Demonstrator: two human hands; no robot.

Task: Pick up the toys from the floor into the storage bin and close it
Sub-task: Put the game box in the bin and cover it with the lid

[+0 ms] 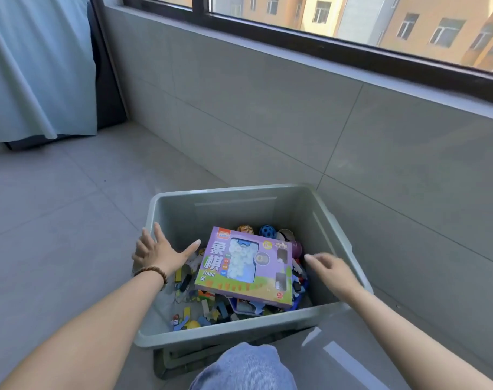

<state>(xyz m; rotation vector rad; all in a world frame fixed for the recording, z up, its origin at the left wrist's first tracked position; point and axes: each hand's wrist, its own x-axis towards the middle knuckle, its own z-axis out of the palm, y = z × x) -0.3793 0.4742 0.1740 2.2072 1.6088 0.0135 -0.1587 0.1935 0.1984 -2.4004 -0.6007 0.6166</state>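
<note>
A grey-green storage bin (234,192) stands open on the tiled floor, close to the wall. Inside lies a purple chess game box (248,267) flat on top of several small toys, among them a blue holed ball (267,231) and coloured blocks (203,313). My left hand (158,251), fingers spread and with a bead bracelet on the wrist, hovers over the bin's left rim beside the box. My right hand (331,270) hangs over the right side of the bin, fingers loosely curled, holding nothing. Under the bin's near edge lies a dark grey piece (177,358), possibly the lid.
A tiled wall (296,122) under a window runs close behind and right of the bin. A light blue curtain (37,66) hangs at the far left. My knee in blue denim (245,370) sits in front of the bin. Bare floor tiles (56,220) lie to the left.
</note>
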